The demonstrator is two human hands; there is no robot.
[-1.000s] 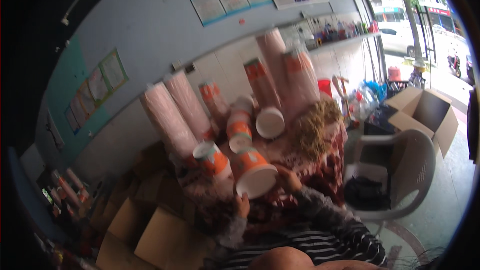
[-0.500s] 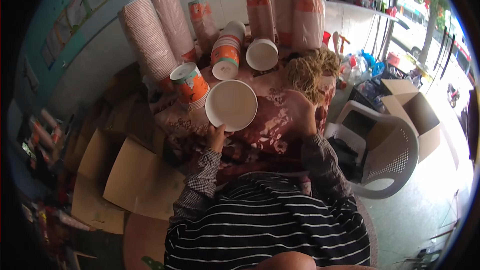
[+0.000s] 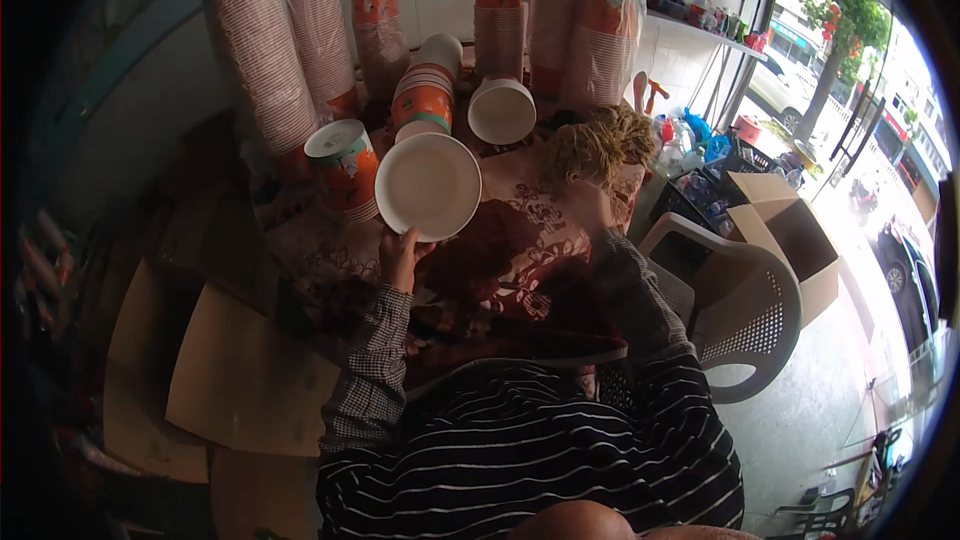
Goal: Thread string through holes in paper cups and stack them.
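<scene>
My left hand [image 3: 400,257] grips a white paper tub [image 3: 428,187] at the near side of its rim, thumb over the edge, its round mouth facing me. Smeared by motion, my right hand [image 3: 588,204] is at the near edge of a tangled heap of tan, straw-like strands [image 3: 600,145]; its fingers cannot be made out. To the left of the held tub stands a short stack of orange and green paper tubs [image 3: 348,175]. Behind it lies a nested row of similar tubs [image 3: 425,100], beside a single white tub [image 3: 502,111] with its mouth toward me.
Tall plastic-wrapped stacks of tubs [image 3: 265,60] line the back of the table, which has a red flowered cloth [image 3: 500,240]. A grey plastic chair [image 3: 755,305] and an open carton [image 3: 790,235] stand right. Cardboard boxes [image 3: 245,370] lie left.
My right hand has moved from above the cloth, just short of the strands, to their near edge. My left hand keeps hold of the paper tub. The whole view has shifted slightly.
</scene>
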